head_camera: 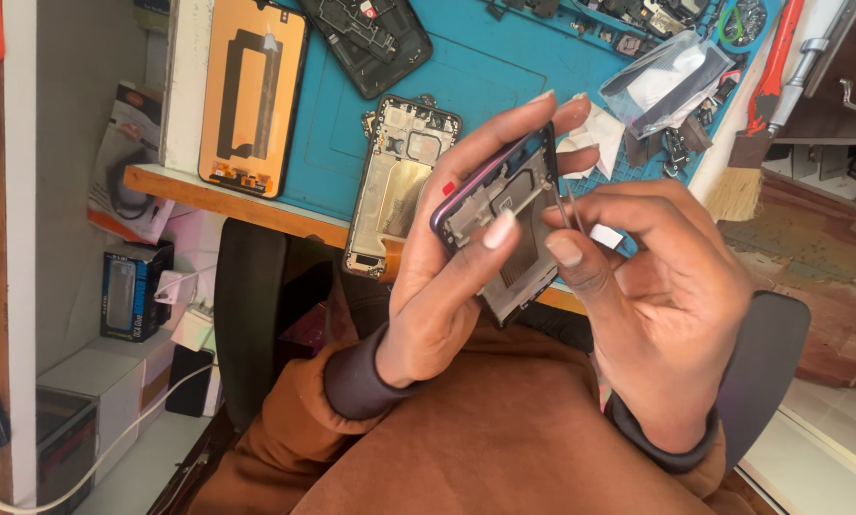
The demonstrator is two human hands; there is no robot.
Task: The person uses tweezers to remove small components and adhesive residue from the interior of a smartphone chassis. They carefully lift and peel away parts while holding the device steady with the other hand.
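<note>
The left hand (447, 286) was closed around a purple-edged phone frame (504, 224), thumb across its open back and fingers wrapped behind, holding it tilted up off the blue surface (504, 67). To the right, the right hand (666, 286) pinched a thin pair of tweezers (569, 208) between thumb and forefinger, the tips set against the frame's upper edge; a small white piece (604, 236) showed between the fingers, though what it was could not be told.

The work seemed to be picking at a small part inside the frame. For that, the left grip needed to stay firm so the frame did not rock, and the tweezers were best kept shallow and steady, since a slip could scratch the inner parts. Farther left on the surface lay an orange-backed screen panel (254, 95) and a second opened phone body (397, 186), both apart from the hands.
</note>
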